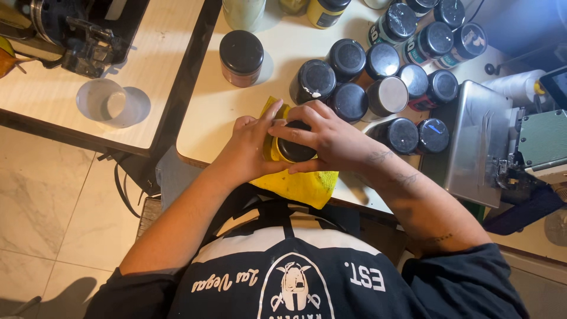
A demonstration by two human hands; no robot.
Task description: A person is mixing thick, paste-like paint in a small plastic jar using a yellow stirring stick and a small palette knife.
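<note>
Both hands on one black-lidded jar point(293, 147), frame centre, near counter point(207, 118) edge. Left hand point(251, 147) cupped around its side with yellow cloth point(304, 186). Right hand point(328, 139) fingers curled over the lid. Cluster of black-lidded jars point(378, 88) upper right.

Fourteen black-lidded jars stand on the counter point(212, 112): one apart point(241, 57), eight clustered point(366, 88), four at the top point(434, 29) and one point(293, 147) on the single yellow cloth point(304, 186). One clear cup point(109, 103). One metal box point(472, 142). Two hands.
</note>
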